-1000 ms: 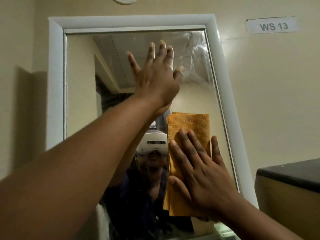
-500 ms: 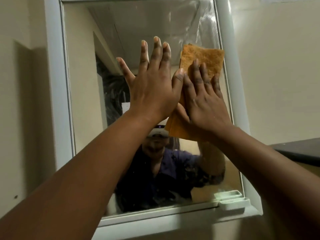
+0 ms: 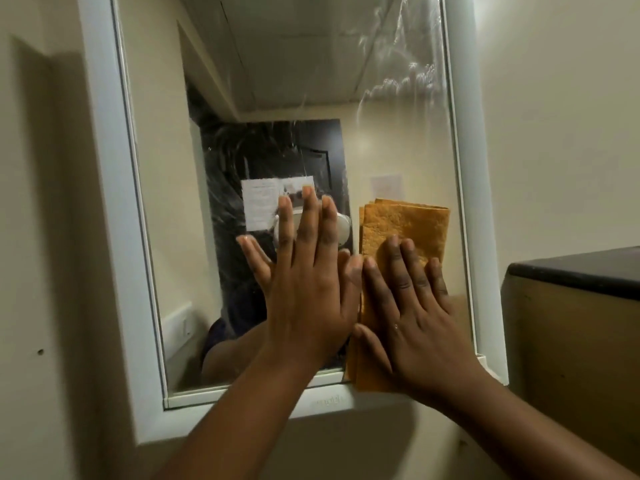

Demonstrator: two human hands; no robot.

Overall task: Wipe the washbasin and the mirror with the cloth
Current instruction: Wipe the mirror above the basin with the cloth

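Observation:
The mirror (image 3: 311, 81) hangs on the wall in a white frame (image 3: 104, 202). Streaks of wet smear show on the glass near its upper right. My right hand (image 3: 412, 317) presses a folded orange cloth (image 3: 408, 226) flat against the lower right of the glass, fingers spread over it, its bottom edge reaching the frame. My left hand (image 3: 304, 282) lies flat on the glass just left of the cloth, fingers apart, holding nothing. The washbasin is out of view.
A cabinet with a dark top (image 3: 575, 271) stands close on the right, next to the mirror frame. Cream wall (image 3: 45, 237) surrounds the mirror on the left and below.
My right hand has slid the cloth down from the upper right of the glass to the lower right. My left hand has also moved lower on the mirror.

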